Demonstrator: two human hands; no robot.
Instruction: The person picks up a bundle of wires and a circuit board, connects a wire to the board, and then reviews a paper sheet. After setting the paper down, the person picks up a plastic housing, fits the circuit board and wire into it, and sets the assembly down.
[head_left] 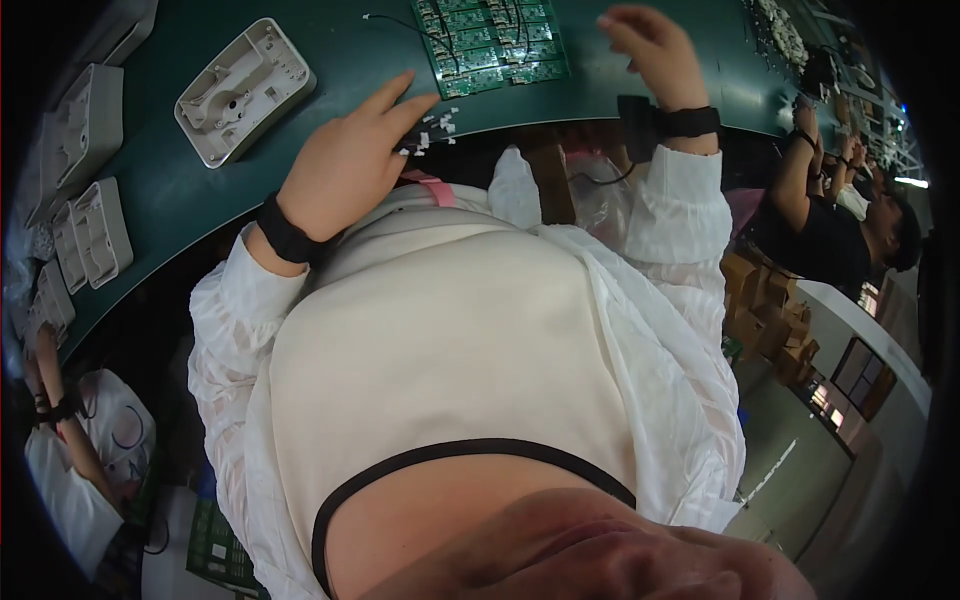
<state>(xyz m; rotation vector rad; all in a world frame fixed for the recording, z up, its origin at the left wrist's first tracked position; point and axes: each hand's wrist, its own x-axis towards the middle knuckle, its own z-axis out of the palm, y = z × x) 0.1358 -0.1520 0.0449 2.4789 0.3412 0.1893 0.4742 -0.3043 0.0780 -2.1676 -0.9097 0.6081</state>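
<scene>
My left hand (345, 165) is at the near edge of the green table, with two of its fingers stretched toward the circuit boards. A bundle of dark wires with small white connectors (430, 135) sticks out from under its palm, held by the fingers that are hidden. A panel of green circuit boards (490, 45) lies just beyond, with several black wires across it. To the right of the panel, my right hand (660, 55) is raised over the table, its fingers loosely bent and apart, with nothing visible in them.
A white plastic housing (245, 92) lies open side up on the table (350, 40). More white housings (90, 125) line the far left. A pile of white connectors (780, 30) lies at the far right. Co-workers sit on both sides, one in a black shirt (825, 225).
</scene>
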